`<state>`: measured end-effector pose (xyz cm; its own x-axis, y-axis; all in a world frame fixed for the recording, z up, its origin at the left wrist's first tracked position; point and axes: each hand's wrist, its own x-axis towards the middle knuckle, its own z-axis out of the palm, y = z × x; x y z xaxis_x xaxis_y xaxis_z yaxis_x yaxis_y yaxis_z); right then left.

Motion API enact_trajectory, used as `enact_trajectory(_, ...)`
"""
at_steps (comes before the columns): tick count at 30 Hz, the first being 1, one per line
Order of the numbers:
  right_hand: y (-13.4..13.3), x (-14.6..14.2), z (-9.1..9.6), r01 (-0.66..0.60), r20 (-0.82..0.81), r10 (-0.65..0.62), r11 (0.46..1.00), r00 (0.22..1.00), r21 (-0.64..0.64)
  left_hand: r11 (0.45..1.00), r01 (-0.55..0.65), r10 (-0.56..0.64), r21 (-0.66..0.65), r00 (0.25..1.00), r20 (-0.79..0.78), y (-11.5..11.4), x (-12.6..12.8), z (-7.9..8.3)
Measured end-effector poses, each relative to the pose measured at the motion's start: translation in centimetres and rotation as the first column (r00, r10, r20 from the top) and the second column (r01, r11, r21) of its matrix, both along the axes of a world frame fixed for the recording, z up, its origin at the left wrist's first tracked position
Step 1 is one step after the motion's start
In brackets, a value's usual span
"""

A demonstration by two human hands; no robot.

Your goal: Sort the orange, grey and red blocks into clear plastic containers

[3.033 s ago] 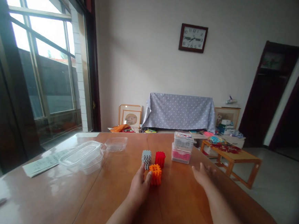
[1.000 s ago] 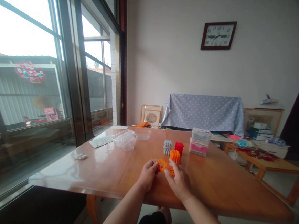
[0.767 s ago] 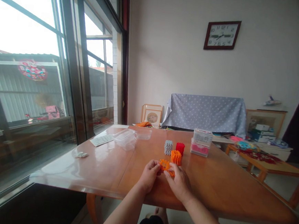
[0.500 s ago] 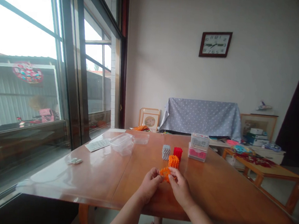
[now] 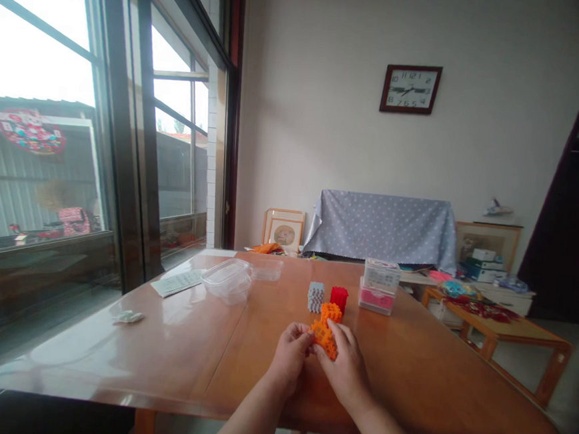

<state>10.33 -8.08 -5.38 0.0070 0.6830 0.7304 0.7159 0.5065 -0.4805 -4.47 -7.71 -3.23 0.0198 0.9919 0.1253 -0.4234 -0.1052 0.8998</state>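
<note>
Between my hands, above the near part of the table, is an orange piece made of interlocking toy blocks [image 5: 324, 339]. My left hand [image 5: 289, 354] pinches its left edge with thumb and fingers. My right hand [image 5: 345, 365] is closed on its right side, the thumb below and fingers over the top. Just behind it stands an orange block stack [image 5: 331, 311], partly hidden by the held piece. A grey block stack [image 5: 316, 297] and a red block stack [image 5: 339, 298] stand upright farther back.
Clear plastic boxes [image 5: 379, 287], one with pink contents, are stacked at the right. An open clear container [image 5: 227, 279] lies left of centre beside a printed sheet [image 5: 178, 283]. A small pale packet [image 5: 128, 316] rests near the left. The wooden table [image 5: 168, 361] reaches toward the window.
The orange piece has been turned, so more of its flat face shows. My hands stay on it. The whole view has shifted slightly, with the room's objects sliding left.
</note>
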Motion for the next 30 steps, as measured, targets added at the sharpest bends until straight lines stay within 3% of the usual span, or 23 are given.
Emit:
enact_trajectory(7,2.8,2.3,2.1,-0.027,0.052,0.025,0.999,0.998,0.029,0.998,-0.064,0.064,0.016,0.997,-0.047,0.8,1.0,0.9)
enact_trajectory(11,5.9,4.8,3.7,-0.017,-0.025,0.016,0.999,1.0,-0.05,0.978,-0.185,0.199,0.097,0.967,-0.158,1.6,1.0,0.0)
enact_trajectory(15,8.5,6.5,4.4,-0.063,-0.053,0.057,0.99,0.997,-0.123,0.977,-0.18,0.201,0.118,0.957,-0.211,2.2,1.3,-1.0)
enact_trajectory(22,10.7,6.9,3.8,-0.174,-0.084,0.159,0.958,0.984,-0.228,0.984,-0.136,0.165,0.113,0.937,-0.308,2.9,1.4,-2.0)
enact_trajectory(30,11.0,7.4,2.3,-0.128,-0.117,0.105,0.967,0.988,-0.219,0.984,-0.133,0.172,0.121,0.889,-0.424,3.4,1.2,-2.4)
